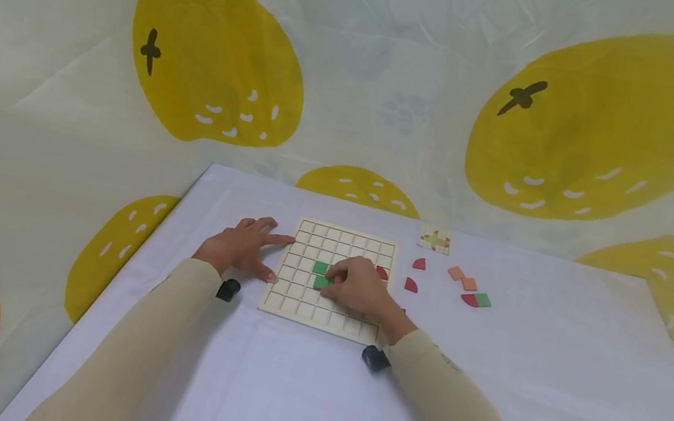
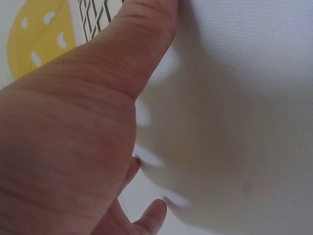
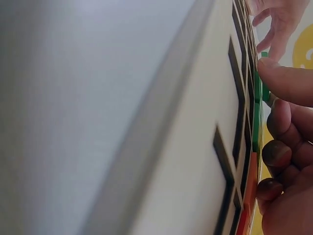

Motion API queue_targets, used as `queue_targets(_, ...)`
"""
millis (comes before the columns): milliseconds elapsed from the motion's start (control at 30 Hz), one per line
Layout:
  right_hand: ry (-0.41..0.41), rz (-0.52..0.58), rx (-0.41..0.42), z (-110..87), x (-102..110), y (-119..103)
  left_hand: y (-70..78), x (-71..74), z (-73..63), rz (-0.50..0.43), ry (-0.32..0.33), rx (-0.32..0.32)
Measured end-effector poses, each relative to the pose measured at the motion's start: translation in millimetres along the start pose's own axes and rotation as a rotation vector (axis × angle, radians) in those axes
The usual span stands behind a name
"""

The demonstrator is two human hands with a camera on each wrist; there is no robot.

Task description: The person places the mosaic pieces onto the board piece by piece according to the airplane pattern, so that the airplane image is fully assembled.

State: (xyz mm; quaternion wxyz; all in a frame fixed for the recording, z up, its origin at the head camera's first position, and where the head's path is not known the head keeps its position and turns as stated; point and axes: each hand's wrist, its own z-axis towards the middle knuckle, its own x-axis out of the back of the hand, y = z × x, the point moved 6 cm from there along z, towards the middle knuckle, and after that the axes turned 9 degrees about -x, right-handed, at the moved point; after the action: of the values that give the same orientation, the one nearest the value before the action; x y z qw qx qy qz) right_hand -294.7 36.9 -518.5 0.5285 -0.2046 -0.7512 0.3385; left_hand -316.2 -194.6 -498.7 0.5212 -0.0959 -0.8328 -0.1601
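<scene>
A pale wooden grid board [image 1: 287, 301] lies on the white table. My left hand [image 1: 240, 248], fingers spread, touches its left edge with thumb and index finger; the left wrist view shows mostly this hand's thumb side [image 2: 73, 117]. Over the board's middle, my right hand [image 1: 357, 286] pinches a green tile [image 3: 265, 89] between thumb and fingertip. Green tiles [image 1: 320, 268] sit in the grid beside those fingers. A red quarter-round piece [image 1: 382, 273] lies on the board's right part. Under the right hand, the right wrist view shows an orange tile [image 3: 251, 178], hidden from the head view.
Right of the board lie red quarter-round pieces [image 1: 411, 284], orange tiles [image 1: 456, 273] and a green tile [image 1: 483, 299] touching a red piece [image 1: 470, 300]. A small pattern card [image 1: 435, 240] lies at the table's back edge. A patterned curtain [image 1: 390, 99] hangs behind.
</scene>
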Motion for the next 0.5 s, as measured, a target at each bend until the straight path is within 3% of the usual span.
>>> queue_targets(500,0.024,0.001,0.019,1.7,-3.7,-3.5,0.7,0.9,0.2,0.004,0.002,-0.012)
